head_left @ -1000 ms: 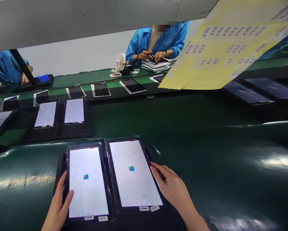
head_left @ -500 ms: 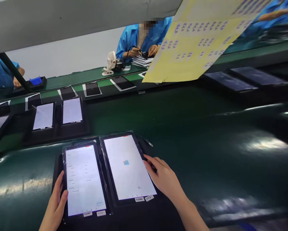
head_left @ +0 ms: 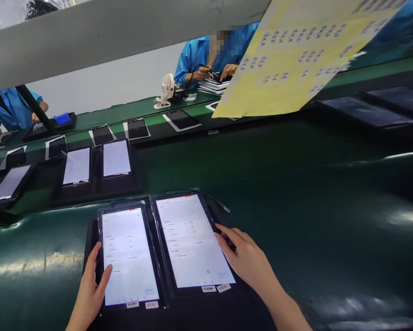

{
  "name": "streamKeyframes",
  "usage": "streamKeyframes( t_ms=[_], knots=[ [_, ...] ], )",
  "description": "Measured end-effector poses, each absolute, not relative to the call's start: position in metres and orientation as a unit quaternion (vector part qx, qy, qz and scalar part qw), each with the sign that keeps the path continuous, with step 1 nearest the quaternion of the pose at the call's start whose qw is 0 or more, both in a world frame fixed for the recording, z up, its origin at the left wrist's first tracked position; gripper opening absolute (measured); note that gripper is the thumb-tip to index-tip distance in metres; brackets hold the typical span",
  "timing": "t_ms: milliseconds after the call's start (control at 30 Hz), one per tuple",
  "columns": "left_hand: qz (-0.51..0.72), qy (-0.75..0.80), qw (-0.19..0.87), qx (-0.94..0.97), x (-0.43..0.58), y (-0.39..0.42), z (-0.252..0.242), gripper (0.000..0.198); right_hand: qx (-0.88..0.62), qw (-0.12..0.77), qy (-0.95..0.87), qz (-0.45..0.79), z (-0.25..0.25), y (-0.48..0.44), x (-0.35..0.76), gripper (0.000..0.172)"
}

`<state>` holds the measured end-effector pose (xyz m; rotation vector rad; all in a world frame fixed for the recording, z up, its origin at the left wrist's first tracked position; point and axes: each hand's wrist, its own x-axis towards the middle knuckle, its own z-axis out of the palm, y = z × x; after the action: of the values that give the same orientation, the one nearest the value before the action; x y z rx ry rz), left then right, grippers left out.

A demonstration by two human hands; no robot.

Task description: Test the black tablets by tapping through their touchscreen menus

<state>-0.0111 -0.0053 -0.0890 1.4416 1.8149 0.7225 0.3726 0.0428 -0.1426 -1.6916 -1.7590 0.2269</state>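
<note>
Two lit tablets lie side by side on a black tray (head_left: pixel 89 239) in front of me, on a dark green belt (head_left: pixel 296 207). The left tablet (head_left: pixel 130 255) and the right tablet (head_left: pixel 192 239) both show a white screen with small lines of text. My left hand (head_left: pixel 92 285) rests on the left tablet's left edge, its thumb on the screen's margin, fingers apart. On the right tablet's right edge lies my right hand (head_left: pixel 244 257), fingers stretched out and touching the bezel. Neither hand holds anything.
Further back lies another black tray with two lit tablets (head_left: pixel 98 163). Dark tablets (head_left: pixel 137 128) line a far green belt. A yellow label sheet (head_left: pixel 296 59) hangs overhead at the right. A white fan (head_left: pixel 166 89) stands near a person in blue (head_left: pixel 206 59); another person's sleeve (head_left: pixel 9 108) shows at left.
Both screens changed from a white page with a small coloured logo to a page of text, the left first, then the right. My hands stayed on the tablets' outer edges.
</note>
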Motion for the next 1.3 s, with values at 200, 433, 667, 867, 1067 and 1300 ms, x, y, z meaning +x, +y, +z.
streamKeyframes(
  t_ms=[200,433,667,867,1067,1300],
  knots=[
    [0.249,0.704,0.35,0.565,-0.011,-0.006,-0.084,0.064,-0.652,0.337,-0.674,0.083,-0.141,0.043,0.371,0.06],
    [0.239,0.704,0.35,0.57,-0.012,-0.004,-0.085,0.065,-0.65,0.366,-0.657,0.114,-0.134,0.042,0.368,0.051],
    [0.238,0.702,0.357,0.569,-0.012,-0.005,-0.082,0.065,-0.61,0.426,-0.655,0.128,-0.123,0.037,0.363,0.026],
    [0.238,0.701,0.351,0.574,-0.013,-0.005,-0.084,0.063,-0.537,0.42,-0.72,0.13,-0.111,0.034,0.361,0.023],
    [0.25,0.693,0.337,0.587,-0.012,-0.005,-0.083,0.061,-0.49,0.384,-0.776,0.105,-0.11,0.034,0.361,0.027],
    [0.247,0.691,0.344,0.586,-0.012,-0.005,-0.085,0.062,-0.432,0.366,-0.814,0.125,-0.112,0.033,0.361,0.024]
  ],
)
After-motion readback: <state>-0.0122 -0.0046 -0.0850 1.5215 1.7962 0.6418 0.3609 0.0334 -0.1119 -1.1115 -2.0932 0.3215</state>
